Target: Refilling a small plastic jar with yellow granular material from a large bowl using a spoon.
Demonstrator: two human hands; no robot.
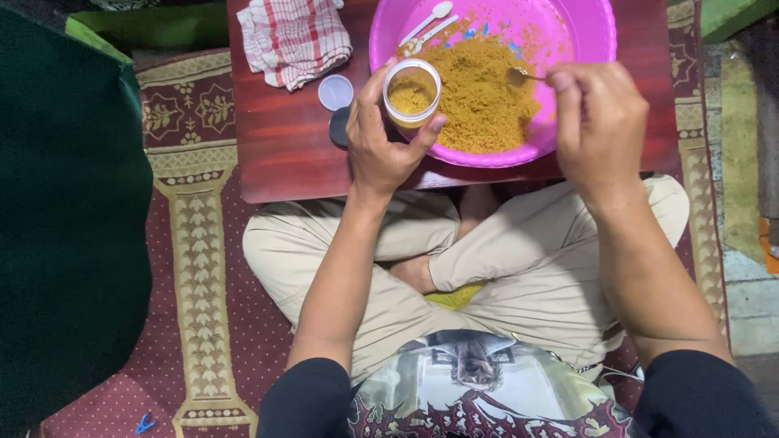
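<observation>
My left hand [381, 138] grips a small clear round jar [411, 91], partly filled with yellow-orange powder, held over the near left rim of a big pink bowl [584, 32]. A heap of the same yellow-orange powder [483, 93] lies in the bowl. My right hand [596, 122] holds a metal spoon [519, 76] whose tip rests in the heap, to the right of the jar. Two white plastic spoons [426, 28] lie at the bowl's far left side.
The bowl stands on a low dark red wooden table [284, 154]. A red-and-white checked cloth [294, 36] lies at its far left, with a white lid [335, 92] and a dark lid [339, 127] beside the jar. My crossed legs rest on a patterned maroon rug [195, 268].
</observation>
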